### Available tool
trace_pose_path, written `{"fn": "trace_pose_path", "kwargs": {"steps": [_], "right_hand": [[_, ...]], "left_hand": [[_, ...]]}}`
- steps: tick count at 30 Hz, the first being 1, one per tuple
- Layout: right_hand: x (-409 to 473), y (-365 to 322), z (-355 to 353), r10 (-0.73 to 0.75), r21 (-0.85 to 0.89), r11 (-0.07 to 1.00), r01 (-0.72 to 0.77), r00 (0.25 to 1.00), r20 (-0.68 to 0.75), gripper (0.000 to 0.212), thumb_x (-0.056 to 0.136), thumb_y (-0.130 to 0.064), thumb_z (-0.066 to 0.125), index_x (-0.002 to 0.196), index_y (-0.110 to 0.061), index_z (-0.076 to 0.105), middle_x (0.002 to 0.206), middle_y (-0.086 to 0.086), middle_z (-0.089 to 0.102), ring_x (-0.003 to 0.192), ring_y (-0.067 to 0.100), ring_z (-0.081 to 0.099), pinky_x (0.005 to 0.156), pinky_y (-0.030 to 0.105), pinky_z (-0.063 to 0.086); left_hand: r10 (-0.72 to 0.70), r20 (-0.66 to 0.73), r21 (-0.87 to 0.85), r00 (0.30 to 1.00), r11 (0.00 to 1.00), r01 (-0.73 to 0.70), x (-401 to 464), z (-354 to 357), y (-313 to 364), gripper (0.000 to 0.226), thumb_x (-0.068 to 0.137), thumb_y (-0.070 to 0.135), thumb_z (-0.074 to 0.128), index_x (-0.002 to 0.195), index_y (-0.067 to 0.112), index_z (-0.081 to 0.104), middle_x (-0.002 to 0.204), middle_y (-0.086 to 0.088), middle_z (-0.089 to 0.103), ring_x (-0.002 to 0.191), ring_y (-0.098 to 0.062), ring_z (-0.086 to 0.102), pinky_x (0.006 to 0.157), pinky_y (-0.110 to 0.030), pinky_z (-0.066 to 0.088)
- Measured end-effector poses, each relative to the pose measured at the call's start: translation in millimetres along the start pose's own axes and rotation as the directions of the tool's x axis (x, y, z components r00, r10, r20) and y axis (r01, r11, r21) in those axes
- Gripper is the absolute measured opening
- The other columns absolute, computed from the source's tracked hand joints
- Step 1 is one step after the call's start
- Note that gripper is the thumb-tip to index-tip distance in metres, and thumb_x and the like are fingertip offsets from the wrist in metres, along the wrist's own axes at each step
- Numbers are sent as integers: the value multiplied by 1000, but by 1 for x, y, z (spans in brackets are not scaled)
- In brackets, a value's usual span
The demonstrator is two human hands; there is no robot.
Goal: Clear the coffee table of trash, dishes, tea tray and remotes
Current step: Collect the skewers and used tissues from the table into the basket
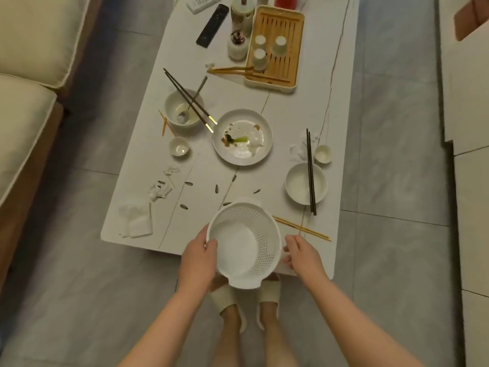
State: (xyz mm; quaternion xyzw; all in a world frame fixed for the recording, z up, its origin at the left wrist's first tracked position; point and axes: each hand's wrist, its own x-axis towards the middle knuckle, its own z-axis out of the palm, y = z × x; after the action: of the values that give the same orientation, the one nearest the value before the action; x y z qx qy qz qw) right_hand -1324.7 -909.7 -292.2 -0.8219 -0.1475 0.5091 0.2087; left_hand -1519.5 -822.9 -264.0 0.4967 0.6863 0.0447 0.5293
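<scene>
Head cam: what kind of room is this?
Most likely a home living room after a meal: a low white coffee table beside a cream sofa, strewn with used dishes such as a dirty plate, plus a bamboo tea tray and a black remote.

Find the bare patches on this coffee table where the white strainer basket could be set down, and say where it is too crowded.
Bare patches: between the dirty plate and the strainer basket, apart from scattered seed husks; and right of the plate, below the tea tray. Crowded: the near-left corner with tissues, the right edge around the bowl with chopsticks, and the far end with the remotes.
</scene>
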Motion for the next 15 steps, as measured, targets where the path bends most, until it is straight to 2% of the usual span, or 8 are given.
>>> {"fn": "trace_pose_path", "kwargs": {"steps": [2, 3, 6, 10, 12, 15], "right_hand": [[24, 11, -5, 0, -103, 995, -3, 1000, -23, 31, 99, -33, 39, 118, -16, 57, 97, -5, 62, 82, 12, 60, 66, 24, 47], [36, 16, -7, -6, -179, 984, 1, 1000, -26, 32, 98, -32, 40, 122, -15, 55, 105, -2, 63, 89, 13, 59, 66, 22, 44], [70, 29, -11, -29, -313, 950, 16, 999, -36, 35, 96, -29, 47, 128, -15, 52, 126, 3, 58, 110, 19, 55, 81, 26, 42], [101, 41, -12, -80, -475, 879, 31, 993, -83, 37, 92, -20, 51, 129, -13, 51, 124, 7, 56, 114, 25, 50, 89, 36, 43], [109, 47, -10, -91, -557, 831, 21, 991, -100, 41, 91, -16, 51, 132, -14, 48, 131, 7, 52, 119, 27, 43, 93, 38, 42], [116, 55, -6, -124, -639, 769, 26, 986, -109, 47, 90, -14, 52, 136, -14, 43, 139, 9, 43, 123, 28, 39, 97, 38, 40]], "left_hand": [[25, -30, 77, 999, 997, -22, 14, 2, -4, 41, 93, 21, 37, 126, 36, 57, 100, -1, 65, 90, -20, 59, 71, -36, 51], [33, -38, 98, 999, 995, -30, 20, 3, -6, 41, 93, 22, 37, 125, 37, 57, 98, 0, 65, 89, -18, 59, 69, -35, 50], [34, -51, 90, 998, 995, -29, 35, 6, -7, 41, 91, 27, 37, 125, 41, 56, 94, 5, 66, 88, -16, 60, 72, -39, 53], [-7, -60, -15, 998, 1000, 6, 49, 15, -3, 49, 81, 36, 36, 125, 42, 56, 98, 8, 66, 93, -17, 62, 78, -47, 56], [-42, -57, -62, 997, 997, 39, 54, 22, -2, 51, 79, 39, 36, 126, 44, 55, 103, 4, 65, 98, -22, 62, 83, -52, 55], [-59, -62, -91, 996, 994, 53, 58, 32, 1, 47, 80, 37, 38, 122, 48, 56, 104, 5, 65, 100, -22, 61, 85, -53, 54]]}}
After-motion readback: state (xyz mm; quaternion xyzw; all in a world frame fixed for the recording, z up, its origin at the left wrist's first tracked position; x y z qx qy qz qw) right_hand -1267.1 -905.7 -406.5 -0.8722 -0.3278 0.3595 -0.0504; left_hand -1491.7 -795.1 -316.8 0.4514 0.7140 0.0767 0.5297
